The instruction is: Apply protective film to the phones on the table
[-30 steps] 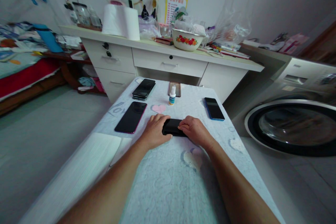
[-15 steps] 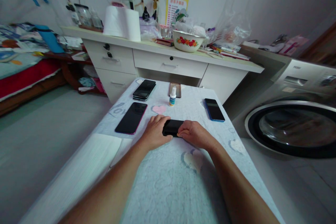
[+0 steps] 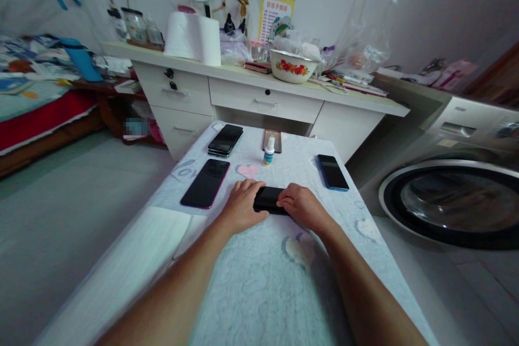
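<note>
A black phone (image 3: 267,200) lies sideways on the cloth-covered table (image 3: 251,265), between my two hands. My left hand (image 3: 243,205) grips its left end, thumb on the near edge and fingers on the far edge. At the phone's right end is my right hand (image 3: 300,206), its fingers pinched together over the surface; what they hold, if anything, is too small to tell. Beyond the phone stands a small white spray bottle (image 3: 268,152) with a blue and yellow label.
A large dark phone (image 3: 205,184) lies to the left, with stacked phones (image 3: 225,139) behind it. Another phone (image 3: 332,172) lies to the right. A brown phone case (image 3: 277,139) is behind the bottle. A white desk (image 3: 239,89) and a washing machine (image 3: 450,130) stand beyond.
The whole view has shifted slightly. My right hand's fingertips have moved a little to the right over the black phone; my left hand keeps its grip.
</note>
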Demonstrator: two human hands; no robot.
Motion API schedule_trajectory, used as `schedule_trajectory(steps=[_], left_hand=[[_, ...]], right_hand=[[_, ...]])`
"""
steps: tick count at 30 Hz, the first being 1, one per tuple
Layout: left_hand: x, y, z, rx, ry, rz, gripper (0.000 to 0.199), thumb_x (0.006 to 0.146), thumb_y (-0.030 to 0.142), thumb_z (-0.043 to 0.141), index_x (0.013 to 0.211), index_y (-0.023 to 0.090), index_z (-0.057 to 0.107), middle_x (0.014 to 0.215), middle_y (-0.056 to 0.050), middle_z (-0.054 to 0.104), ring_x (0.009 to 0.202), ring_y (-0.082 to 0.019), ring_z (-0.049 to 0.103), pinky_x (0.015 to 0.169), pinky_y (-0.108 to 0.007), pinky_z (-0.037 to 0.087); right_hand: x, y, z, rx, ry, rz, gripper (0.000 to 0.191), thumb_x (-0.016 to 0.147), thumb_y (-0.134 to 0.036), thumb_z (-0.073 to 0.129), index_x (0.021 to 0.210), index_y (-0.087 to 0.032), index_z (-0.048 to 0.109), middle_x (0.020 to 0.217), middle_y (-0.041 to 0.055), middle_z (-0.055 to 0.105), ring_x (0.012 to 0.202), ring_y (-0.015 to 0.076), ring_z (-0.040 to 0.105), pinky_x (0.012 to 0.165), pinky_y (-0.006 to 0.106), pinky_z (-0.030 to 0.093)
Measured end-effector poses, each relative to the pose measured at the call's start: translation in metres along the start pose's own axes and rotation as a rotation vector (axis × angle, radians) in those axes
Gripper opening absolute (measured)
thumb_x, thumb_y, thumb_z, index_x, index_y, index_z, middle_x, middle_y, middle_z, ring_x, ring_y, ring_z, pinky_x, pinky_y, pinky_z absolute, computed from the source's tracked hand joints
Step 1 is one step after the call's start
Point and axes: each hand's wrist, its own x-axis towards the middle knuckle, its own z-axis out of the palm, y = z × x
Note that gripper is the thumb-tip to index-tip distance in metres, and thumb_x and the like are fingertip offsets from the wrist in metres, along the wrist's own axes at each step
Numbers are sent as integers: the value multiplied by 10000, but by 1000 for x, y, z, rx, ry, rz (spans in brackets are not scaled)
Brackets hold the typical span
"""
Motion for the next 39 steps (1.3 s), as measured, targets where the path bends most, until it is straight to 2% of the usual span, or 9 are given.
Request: schedule_trajectory(steps=[11,20,27,33,39], left_hand=[[0,1,-2,-12,2,1,616,635,273,653,1223,222,476,1156,-59,509,1047,-264,435,934,-377,372],[-1,0,-3,-28,17,-1,635,627,284,666,1228,217,473,1166,-66,519,1067,-273,437,948,-389,371],[-3,2,-6,-81,34,1,651,630,239,643,1251,222,449,1193,-64,525,1106,-273,451,982,-413,370],[-1,-1,-5,-171,100,-23,702,630,129,554,1307,164,369,1275,-119,496,1154,-272,475,1004,-449,380],[2,-8,-3,-261,136,-130,724,661,36,444,1356,166,287,1296,-128,484,1088,-202,555,940,-385,456]], right_hand=[[13,-2,5,-144,82,137,153,875,-214,528,882,-190,679,880,31,588,777,118,558,728,212,380],[17,-8,3,-254,71,203,155,880,-237,514,897,-208,665,918,31,596,795,124,575,717,209,378],[27,-13,6,-310,45,219,161,885,-246,506,915,-214,662,940,34,596,816,133,578,707,215,370],[39,-22,11,-310,16,170,154,889,-242,511,912,-204,659,940,51,595,837,147,581,729,230,377],[48,-30,16,-313,-9,155,161,894,-242,512,940,-203,661,953,55,595,839,146,583,728,232,382]])
